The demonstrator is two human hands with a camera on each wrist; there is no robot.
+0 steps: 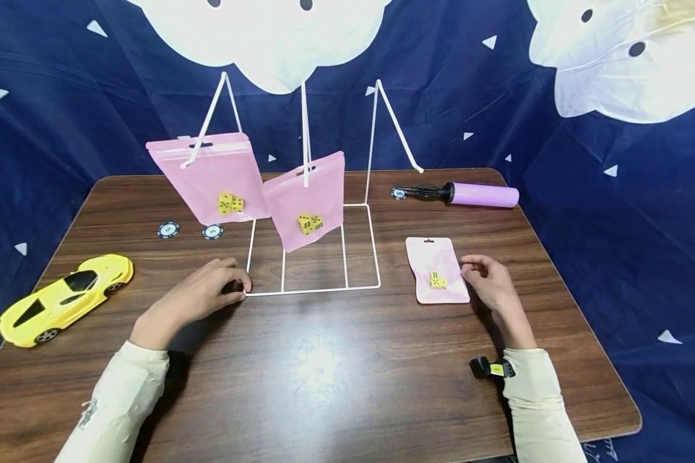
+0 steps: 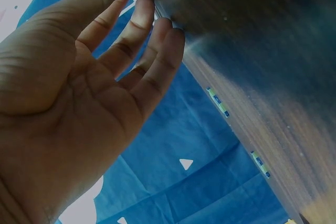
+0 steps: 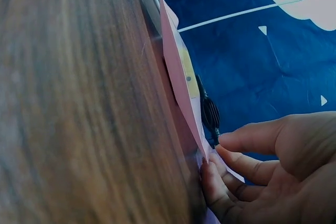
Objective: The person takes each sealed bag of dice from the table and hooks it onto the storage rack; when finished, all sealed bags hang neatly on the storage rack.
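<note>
At the front left corner of a white wire display rack (image 1: 313,292), my left hand (image 1: 205,289) pinches the wire between thumb and forefinger. The left wrist view shows the same hand (image 2: 79,87) with its other fingers loosely bent. My right hand (image 1: 491,283) touches the right edge of a pink zip pouch (image 1: 419,257) with yellow dice inside. In the right wrist view, fingertips lie against the pouch (image 3: 181,87), with no clear pinch. Two more pink pouches with yellow dice, one left (image 1: 208,173) and one in the middle (image 1: 286,202), hang from the rack's hooks.
The rack's right hook (image 1: 402,132) carries no pouch. A purple hand pump (image 1: 483,195) lies at the back right, with a poker chip (image 1: 398,193) beside it. Two more chips (image 1: 168,229) and a yellow toy car (image 1: 69,299) are on the left.
</note>
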